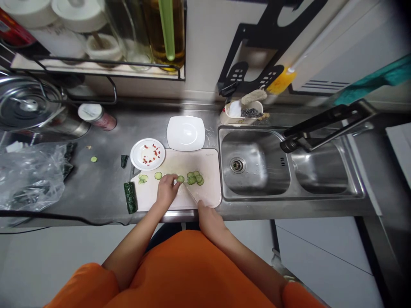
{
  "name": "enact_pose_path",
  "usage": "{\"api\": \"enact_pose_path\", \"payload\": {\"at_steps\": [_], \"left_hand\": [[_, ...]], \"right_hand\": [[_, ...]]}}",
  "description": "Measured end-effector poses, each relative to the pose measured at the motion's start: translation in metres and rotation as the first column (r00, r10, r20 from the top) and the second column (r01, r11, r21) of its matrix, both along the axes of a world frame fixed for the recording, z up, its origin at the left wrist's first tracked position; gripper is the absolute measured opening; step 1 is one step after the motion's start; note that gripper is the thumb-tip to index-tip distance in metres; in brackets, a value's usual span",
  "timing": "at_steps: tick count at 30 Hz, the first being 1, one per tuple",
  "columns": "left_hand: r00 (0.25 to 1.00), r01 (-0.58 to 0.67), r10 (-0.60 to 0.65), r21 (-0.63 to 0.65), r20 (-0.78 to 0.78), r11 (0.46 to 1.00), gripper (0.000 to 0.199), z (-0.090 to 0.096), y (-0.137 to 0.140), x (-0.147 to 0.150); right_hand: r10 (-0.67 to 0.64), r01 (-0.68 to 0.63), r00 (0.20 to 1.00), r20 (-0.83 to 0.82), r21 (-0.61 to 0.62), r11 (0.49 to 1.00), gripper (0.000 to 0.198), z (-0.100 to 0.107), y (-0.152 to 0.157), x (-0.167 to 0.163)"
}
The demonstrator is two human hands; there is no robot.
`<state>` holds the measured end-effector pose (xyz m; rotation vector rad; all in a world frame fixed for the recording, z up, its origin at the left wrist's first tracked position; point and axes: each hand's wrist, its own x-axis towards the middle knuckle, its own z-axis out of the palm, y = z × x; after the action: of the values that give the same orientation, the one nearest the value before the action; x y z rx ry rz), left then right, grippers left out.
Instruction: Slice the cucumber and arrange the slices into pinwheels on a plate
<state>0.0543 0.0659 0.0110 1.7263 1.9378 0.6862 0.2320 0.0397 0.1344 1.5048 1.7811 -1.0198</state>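
On the pale cutting board (205,164), my left hand (167,189) has its fingers bent and closed at a cucumber slice (180,179), which shows at the fingertips. My right hand (210,219) grips a knife (192,195) whose thin blade slants up and left towards that slice. An overlapping group of cucumber slices (195,178) lies right of the blade. Left of my left hand are a single slice (158,175) and some thin cucumber pieces (143,179). A dark green cucumber piece (130,198) rests at the board's left edge. My fingers partly hide what lies beneath them.
Behind the board stand a white square plate (185,132) and a round plate (136,154) with small red pieces. A steel sink (257,192) adjoins on the right, under a black faucet (314,124). A plastic bag (35,175), a pot (64,122) and a lidded can (105,121) stand left.
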Motion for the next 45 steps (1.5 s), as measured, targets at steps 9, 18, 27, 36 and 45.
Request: {"api": "enact_pose_path", "payload": {"at_steps": [9, 18, 27, 36, 45], "left_hand": [[0.907, -0.352, 0.391, -0.229, 0.156, 0.908, 0.029, 0.027, 0.001, -0.035], [0.941, -0.311, 0.296, -0.070, -0.164, 0.948, 0.024, 0.029, 0.007, -0.060], [0.935, 0.348, -0.336, -0.119, 0.109, 0.930, 0.025, 0.024, 0.040, 0.016], [0.899, 0.437, -0.426, -0.166, 0.099, 0.884, 0.008, 0.018, 0.056, 0.026], [0.971, 0.162, -0.086, -0.346, 0.225, 0.924, 0.010, 0.034, 0.043, -0.002]], "right_hand": [[-0.028, 0.027, 1.000, -0.012, -0.042, 0.999, 0.039, 0.002, 0.003, 0.018], [-0.002, 0.002, 1.000, 0.002, -0.046, 0.999, 0.040, 0.006, 0.004, 0.024], [0.004, -0.004, 1.000, -0.007, -0.026, 1.000, 0.038, 0.000, 0.002, 0.026], [0.039, -0.039, 0.999, -0.003, 0.004, 0.999, 0.038, -0.002, 0.000, 0.028], [0.052, -0.051, 0.998, -0.030, 0.037, 0.998, 0.037, -0.004, 0.005, 0.028]]}}
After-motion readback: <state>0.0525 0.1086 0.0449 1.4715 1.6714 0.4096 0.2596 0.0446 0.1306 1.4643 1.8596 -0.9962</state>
